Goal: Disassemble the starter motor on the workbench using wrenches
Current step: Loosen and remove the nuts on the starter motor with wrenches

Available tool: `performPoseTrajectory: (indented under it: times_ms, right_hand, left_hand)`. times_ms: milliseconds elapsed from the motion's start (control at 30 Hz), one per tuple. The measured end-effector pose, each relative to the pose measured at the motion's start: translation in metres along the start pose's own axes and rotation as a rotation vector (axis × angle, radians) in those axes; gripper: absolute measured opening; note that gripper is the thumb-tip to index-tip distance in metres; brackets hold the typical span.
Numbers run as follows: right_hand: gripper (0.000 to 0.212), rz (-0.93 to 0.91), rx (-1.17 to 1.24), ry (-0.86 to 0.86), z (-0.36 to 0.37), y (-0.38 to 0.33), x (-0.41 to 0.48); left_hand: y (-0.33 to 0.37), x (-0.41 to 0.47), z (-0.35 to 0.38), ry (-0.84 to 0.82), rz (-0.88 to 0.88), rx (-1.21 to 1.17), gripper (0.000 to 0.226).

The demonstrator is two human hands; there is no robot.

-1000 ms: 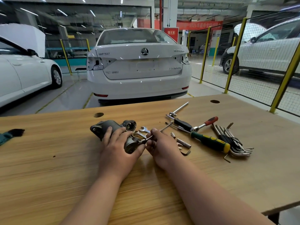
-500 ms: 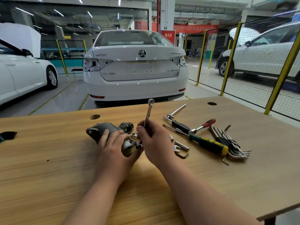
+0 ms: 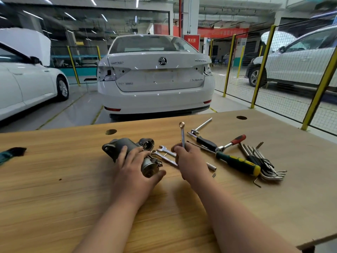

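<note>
head view: the starter motor (image 3: pixel 116 147) is laid on its side on the wooden workbench (image 3: pixel 54 179), a bit left of centre, with the dark housing to the left and the silvery round end turned toward the camera. it's gripped by the left hand (image 3: pixel 135 170), fingers draped over the body and the thumb hooked round the silvery end. a slim wrench (image 3: pixel 182 136) is pinched in the right hand (image 3: pixel 189 159) and held upright, ring end at the top, clear of the motor. the two hands are seen apart, with two more spanners (image 3: pixel 165 150) laid flat on the bench between them, just beside the motor. further right, a green and yellow screwdriver (image 3: pixel 237 163), a red-handled ratchet (image 3: pixel 231 143) and a bunch of hex keys (image 3: pixel 262 161) are spread out, well apart from the motor. a white car (image 3: pixel 156 79) is parked beyond the bench.
</note>
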State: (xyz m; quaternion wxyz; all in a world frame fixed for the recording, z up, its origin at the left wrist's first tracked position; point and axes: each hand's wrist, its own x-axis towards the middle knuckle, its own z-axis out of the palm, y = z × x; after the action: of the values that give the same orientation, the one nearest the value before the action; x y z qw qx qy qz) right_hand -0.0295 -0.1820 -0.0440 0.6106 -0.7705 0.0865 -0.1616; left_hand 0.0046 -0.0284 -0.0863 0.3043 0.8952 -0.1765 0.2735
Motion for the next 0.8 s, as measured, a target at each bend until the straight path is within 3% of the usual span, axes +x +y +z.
performPoseTrajectory:
  times_ms: [67, 167, 300, 433, 600, 700, 800]
  right_hand:
    - [0.022, 0.051, -0.154, -0.146, 0.002, 0.004, -0.002]
    - [0.033, -0.029, -0.316, -0.226, 0.006, 0.006, -0.003]
    - [0.037, -0.048, -0.385, -0.222, 0.006, 0.006, -0.002]
    - [0.035, -0.084, -0.414, -0.207, 0.008, 0.003, -0.003]
    - [0.025, -0.149, -0.436, -0.188, 0.009, 0.006, -0.004]
    - [0.024, -0.156, -0.190, -0.081, 0.006, 0.001, -0.003]
    - [0.020, 0.080, 0.249, 0.068, -0.003, -0.003, 0.006]
  left_hand:
    - [0.001, -0.001, -0.002, -0.010, 0.008, 0.010, 0.071]
    - [-0.003, 0.007, -0.011, -0.050, 0.056, 0.085, 0.078]
    - [-0.011, 0.014, -0.021, -0.088, 0.092, 0.169, 0.088]
    - [-0.010, 0.003, -0.014, -0.046, 0.078, 0.101, 0.087]
    - [-0.015, 0.001, -0.013, -0.045, 0.045, 0.058, 0.103]
    - [-0.015, 0.000, -0.013, -0.065, 0.071, 0.077, 0.098]
    - [-0.012, 0.000, -0.016, -0.088, 0.041, 0.096, 0.097]
